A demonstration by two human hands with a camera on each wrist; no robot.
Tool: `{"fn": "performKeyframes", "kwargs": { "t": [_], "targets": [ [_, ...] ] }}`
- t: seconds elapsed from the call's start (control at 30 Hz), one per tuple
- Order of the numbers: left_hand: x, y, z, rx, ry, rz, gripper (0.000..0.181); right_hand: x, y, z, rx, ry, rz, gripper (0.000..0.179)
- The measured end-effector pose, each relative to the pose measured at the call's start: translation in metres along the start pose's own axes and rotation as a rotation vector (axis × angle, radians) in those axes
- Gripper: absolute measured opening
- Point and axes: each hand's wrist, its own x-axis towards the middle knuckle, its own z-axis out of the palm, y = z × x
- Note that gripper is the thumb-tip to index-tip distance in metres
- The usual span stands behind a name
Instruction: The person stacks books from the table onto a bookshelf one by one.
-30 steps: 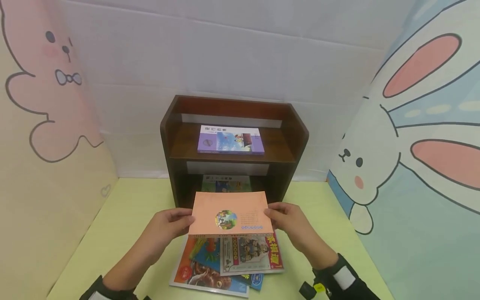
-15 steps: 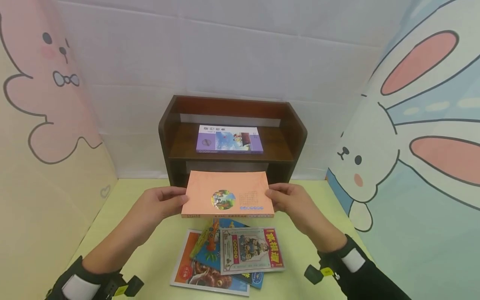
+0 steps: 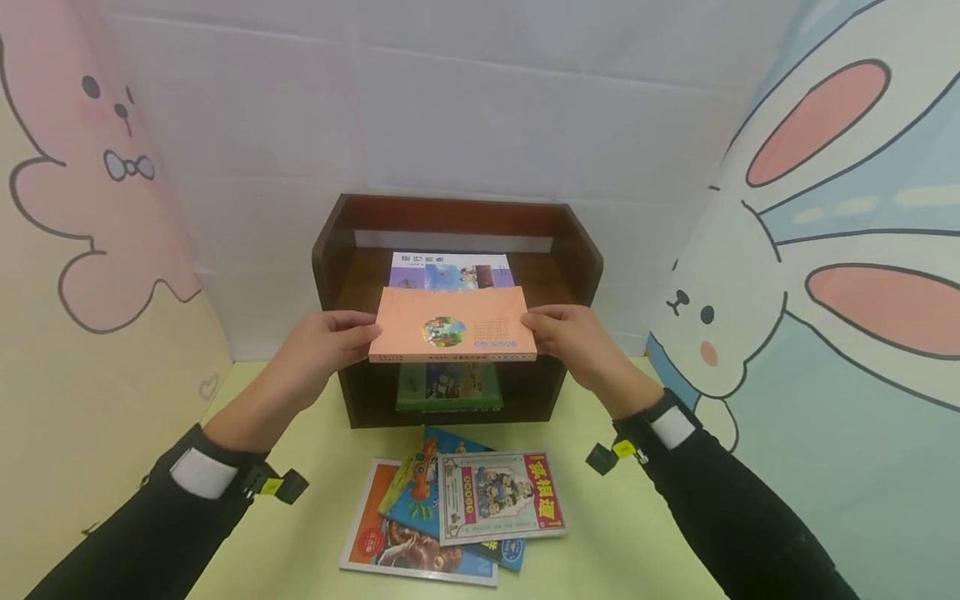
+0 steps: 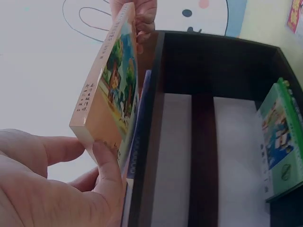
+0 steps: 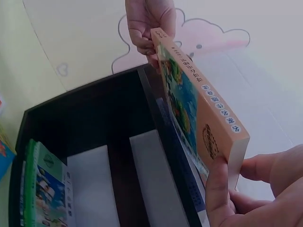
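Note:
An orange paperback book (image 3: 405,321) with a round picture is held level between both hands, in front of the upper shelf. My left hand (image 3: 318,350) pinches its left end, thumb on one face and fingers on the other. At the opposite end my right hand (image 3: 573,337) pinches it the same way. Both wrist views show the book's spine and its illustrated underside, close by the upper shelf's edge. Behind it, partly covered in the head view, a purple book (image 3: 450,271) lies on the upper shelf of the dark wooden bookshelf (image 3: 558,279).
Green books (image 3: 450,387) lie on the lower shelf. In front of the bookshelf, several overlapping books, topped by a white-and-red comic-style book (image 3: 501,498), rest on the yellow table (image 3: 600,533). Cartoon-printed walls (image 3: 847,350) stand at both sides.
Both hands have carried the orange book up and forward from above the table books to the upper shelf. It now overlaps the purple book in the head view, and the green books are uncovered.

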Motion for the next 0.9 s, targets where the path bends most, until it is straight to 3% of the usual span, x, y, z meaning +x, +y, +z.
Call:
{"fn": "performKeyframes", "kwargs": {
  "t": [0.27, 0.57, 0.9],
  "targets": [
    [0.034, 0.016, 0.001, 0.054, 0.096, 0.014, 0.052, 0.036, -0.016, -0.004, 0.0, 0.057, 0.009, 0.047],
    [0.064, 0.016, 0.003, 0.066, 0.159, 0.017, 0.05, 0.063, -0.021, -0.003, 0.005, 0.05, 0.008, 0.043],
    [0.09, 0.021, 0.013, 0.092, 0.245, 0.048, 0.048, 0.087, -0.023, -0.002, -0.046, 0.139, 0.013, 0.042]
  ]
}}
